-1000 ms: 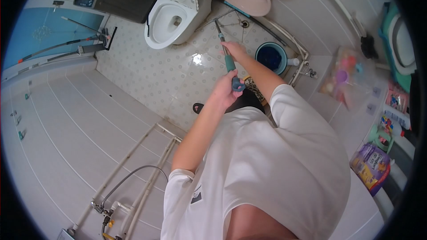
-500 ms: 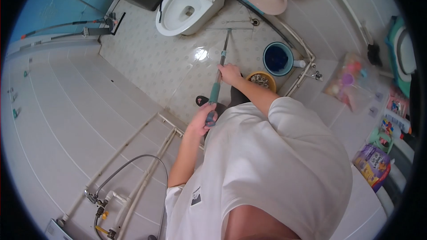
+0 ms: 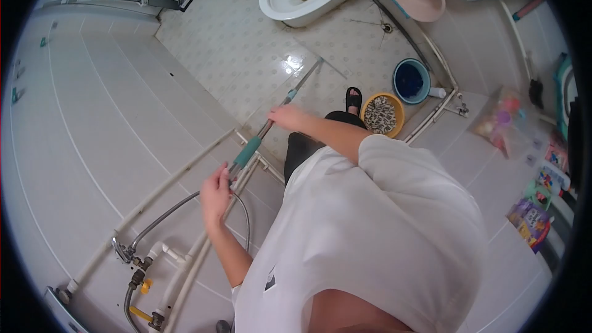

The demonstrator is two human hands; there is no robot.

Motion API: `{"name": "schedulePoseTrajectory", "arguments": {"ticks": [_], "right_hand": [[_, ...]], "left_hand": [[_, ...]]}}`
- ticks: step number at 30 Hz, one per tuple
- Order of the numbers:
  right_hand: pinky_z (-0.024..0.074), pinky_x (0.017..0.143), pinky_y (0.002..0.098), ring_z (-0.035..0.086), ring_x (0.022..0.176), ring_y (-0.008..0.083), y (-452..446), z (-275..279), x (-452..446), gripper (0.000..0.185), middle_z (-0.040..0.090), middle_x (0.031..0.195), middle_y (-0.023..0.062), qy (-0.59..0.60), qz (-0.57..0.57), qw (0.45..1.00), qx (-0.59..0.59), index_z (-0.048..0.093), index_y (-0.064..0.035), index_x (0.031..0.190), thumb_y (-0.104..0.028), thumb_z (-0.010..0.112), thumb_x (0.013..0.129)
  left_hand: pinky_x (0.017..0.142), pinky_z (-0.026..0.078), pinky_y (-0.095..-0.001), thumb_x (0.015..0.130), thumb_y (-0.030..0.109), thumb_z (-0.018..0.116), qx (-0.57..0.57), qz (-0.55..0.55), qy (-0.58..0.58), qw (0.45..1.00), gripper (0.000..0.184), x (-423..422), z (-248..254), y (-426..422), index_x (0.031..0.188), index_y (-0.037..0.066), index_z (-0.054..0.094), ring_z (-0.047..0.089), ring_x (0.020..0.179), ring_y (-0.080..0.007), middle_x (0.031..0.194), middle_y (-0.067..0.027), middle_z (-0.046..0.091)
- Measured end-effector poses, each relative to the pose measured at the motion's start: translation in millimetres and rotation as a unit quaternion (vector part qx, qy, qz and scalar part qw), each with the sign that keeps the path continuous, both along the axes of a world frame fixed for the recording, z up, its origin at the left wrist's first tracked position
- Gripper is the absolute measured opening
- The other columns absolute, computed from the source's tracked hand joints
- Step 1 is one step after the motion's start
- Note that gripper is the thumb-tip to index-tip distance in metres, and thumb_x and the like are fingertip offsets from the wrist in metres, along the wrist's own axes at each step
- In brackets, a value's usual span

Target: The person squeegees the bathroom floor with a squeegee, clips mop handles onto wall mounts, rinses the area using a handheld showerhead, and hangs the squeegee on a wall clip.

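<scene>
A long-handled floor squeegee (image 3: 248,152) with a teal grip slants across the middle of the head view. Its thin blade (image 3: 334,68) lies on the wet patterned floor, below the toilet. My right hand (image 3: 287,117) is closed around the metal pole above the teal grip. At the near end of the handle, my left hand (image 3: 216,191) is wrapped about the grey tip, beside the wall pipes.
A toilet (image 3: 296,12) stands at the top. Right of my sandalled foot (image 3: 353,100) are a yellow basin (image 3: 402,111) of patterned cloth and a blue bucket (image 3: 425,89). Pipes and a hose (image 3: 163,216) run along the left wall.
Both hands have moved left and the handle leans further over. The blade has come nearer and changed its angle. A sandalled foot now shows by the yellow basin, and the view has shifted.
</scene>
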State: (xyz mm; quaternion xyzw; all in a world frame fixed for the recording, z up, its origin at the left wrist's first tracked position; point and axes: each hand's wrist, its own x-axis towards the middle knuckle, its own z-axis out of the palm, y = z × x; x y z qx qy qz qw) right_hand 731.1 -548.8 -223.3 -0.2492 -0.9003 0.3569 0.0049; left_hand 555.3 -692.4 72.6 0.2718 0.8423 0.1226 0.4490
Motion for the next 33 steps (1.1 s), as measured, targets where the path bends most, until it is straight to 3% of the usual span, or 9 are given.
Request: {"name": "schedulePoseTrajectory", "arguments": {"ticks": [5,11,18,24,27,30,33], "right_hand": [[0.0556,0.069,0.0430,0.068,0.090,0.0299,-37,13,-76,0.014,0.064,0.096,0.0115,0.021,0.034,0.999,-0.011,0.060,-0.0109,0.100,-0.015,0.057,0.087],[0.0557,0.070,0.0446,0.068,0.091,0.0305,-58,20,-112,0.018,0.064,0.097,0.0128,0.030,0.035,0.998,-0.039,0.059,-0.0099,0.104,-0.015,0.054,0.088],[0.0558,0.071,0.0436,0.068,0.087,0.0332,-24,-14,-75,0.013,0.064,0.095,0.0144,0.010,-0.041,0.998,-0.053,0.061,-0.0092,0.097,-0.011,0.054,0.087],[0.0547,0.080,0.0458,0.066,0.097,0.0347,28,-70,25,0.015,0.063,0.105,0.0170,-0.119,-0.133,0.982,-0.063,0.061,-0.0077,0.100,-0.012,0.052,0.088],[0.0548,0.079,0.0459,0.066,0.097,0.0345,43,-88,68,0.014,0.061,0.108,0.0180,-0.161,-0.239,0.957,-0.040,0.060,-0.0061,0.099,-0.010,0.051,0.088],[0.0549,0.078,0.0454,0.066,0.095,0.0347,45,-88,93,0.013,0.059,0.106,0.0183,-0.094,-0.294,0.950,0.037,0.058,-0.0054,0.098,-0.010,0.052,0.088],[0.0549,0.076,0.0451,0.065,0.092,0.0348,45,-38,84,0.012,0.059,0.102,0.0168,-0.073,-0.262,0.962,-0.030,0.059,-0.0059,0.096,-0.013,0.053,0.088]], "left_hand": [[0.061,0.047,-0.0309,0.094,0.035,0.063,0.016,-0.004,0.208,0.978,0.037,-59,11,-31,0.113,0.005,0.071,0.058,0.059,-0.0144,0.075,-0.0112,0.071],[0.066,0.049,-0.0319,0.077,0.039,0.079,0.003,-0.030,0.251,0.967,0.042,-88,20,-37,0.099,0.003,0.075,0.062,0.064,-0.0193,0.070,-0.0139,0.067],[0.067,0.051,-0.0360,0.079,0.038,0.077,0.001,-0.072,0.215,0.974,0.040,-69,-24,3,0.101,0.005,0.075,0.065,0.066,-0.0260,0.071,-0.0178,0.067],[0.068,0.052,-0.0403,0.084,0.036,0.071,0.057,-0.172,0.145,0.973,0.036,12,-93,53,0.103,0.005,0.074,0.068,0.074,-0.0364,0.079,-0.0240,0.067],[0.069,0.052,-0.0422,0.088,0.035,0.066,0.079,-0.230,0.132,0.961,0.035,53,-119,76,0.105,0.005,0.073,0.068,0.075,-0.0375,0.080,-0.0244,0.067],[0.070,0.053,-0.0425,0.090,0.034,0.062,0.096,-0.261,0.138,0.951,0.035,70,-122,89,0.107,0.005,0.072,0.069,0.075,-0.0374,0.080,-0.0230,0.068],[0.071,0.053,-0.0425,0.090,0.034,0.063,0.075,-0.230,0.121,0.963,0.035,59,-86,95,0.107,0.005,0.072,0.069,0.076,-0.0375,0.080,-0.0219,0.069]]}}
